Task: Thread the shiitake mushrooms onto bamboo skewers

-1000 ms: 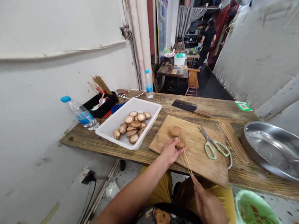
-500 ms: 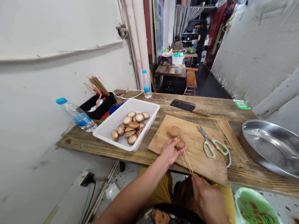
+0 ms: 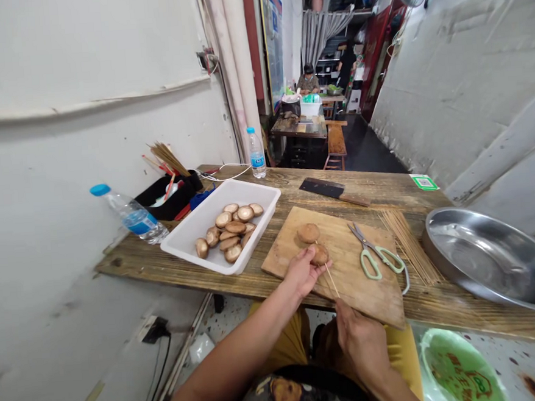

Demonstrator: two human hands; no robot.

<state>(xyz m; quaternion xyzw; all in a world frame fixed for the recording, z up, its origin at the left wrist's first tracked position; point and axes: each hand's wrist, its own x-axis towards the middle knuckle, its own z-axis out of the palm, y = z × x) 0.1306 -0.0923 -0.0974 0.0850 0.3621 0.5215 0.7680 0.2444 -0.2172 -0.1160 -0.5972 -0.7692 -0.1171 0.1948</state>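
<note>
My left hand [image 3: 302,270] grips a brown shiitake mushroom cap [image 3: 318,255] at the near side of the wooden cutting board [image 3: 342,284]. A thin bamboo skewer [image 3: 332,281] runs from that cap down to my right hand [image 3: 362,337], whose fingers are closed around its lower end. Just beyond the held cap is another mushroom cap [image 3: 308,233], apparently on the same skewer. Scissors with pale green handles [image 3: 371,257] lie on the board to the right.
More mushrooms fill part of a white tray [image 3: 172,247] on the left. A cleaver [image 3: 333,191] lies behind the board. Loose skewers [image 3: 410,245] and a steel basin [image 3: 465,278] are at right. Water bottles [image 3: 257,155] stand on the table; a green bucket [image 3: 460,364] is below.
My right hand has come closer to my left along the skewer, so a shorter length shows between them. The camera view has shifted slightly; the left hand still holds the cap.
</note>
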